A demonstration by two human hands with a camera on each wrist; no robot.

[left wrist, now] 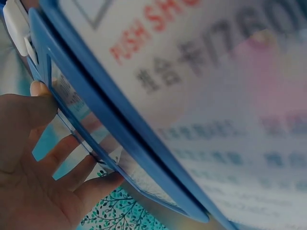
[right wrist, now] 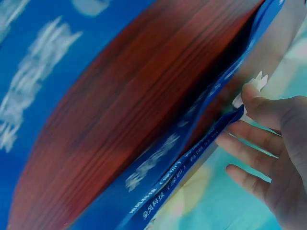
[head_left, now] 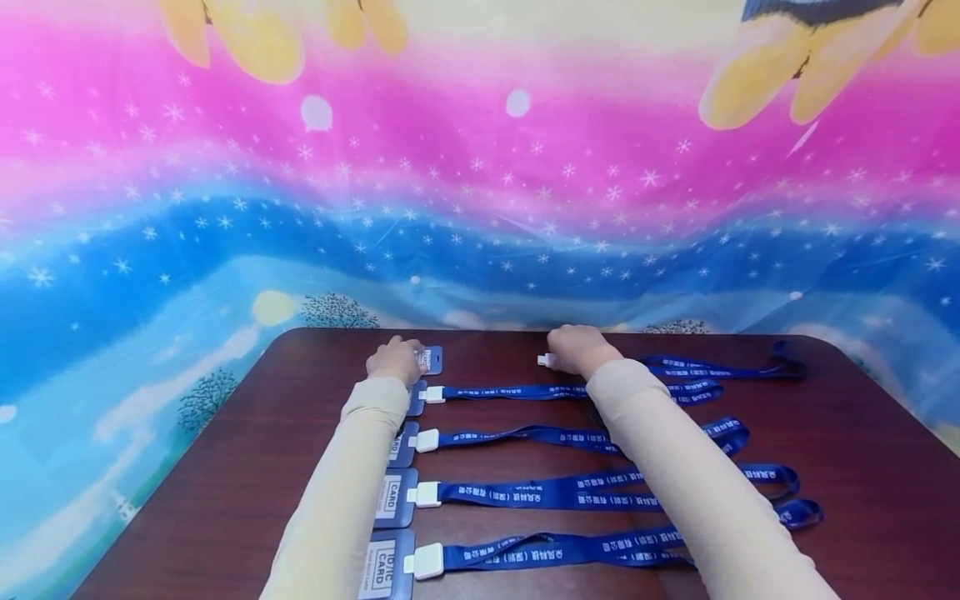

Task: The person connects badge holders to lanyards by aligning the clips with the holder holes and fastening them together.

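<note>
At the back of the table, my left hand [head_left: 393,360] holds a blue-framed badge holder [head_left: 433,360], its slotted end facing right. In the left wrist view the thumb lies on the edge of the badge holder [left wrist: 76,103], with the other fingers on its far side. To the right, my right hand [head_left: 581,348] pinches the white plastic clip [head_left: 546,360] of a blue lanyard [head_left: 720,367] between thumb and fingers. The strap trails off to the right. The right wrist view shows the white clip [right wrist: 259,86] at the thumb tip. Clip and badge holder are apart.
Nearer me, several blue lanyards [head_left: 517,496] lie in rows on the dark wooden table [head_left: 225,492]. Their white clips [head_left: 429,561] are joined to badge holders [head_left: 405,546] on the left, partly covered by my left sleeve. A colourful curtain [head_left: 480,208] hangs behind the table.
</note>
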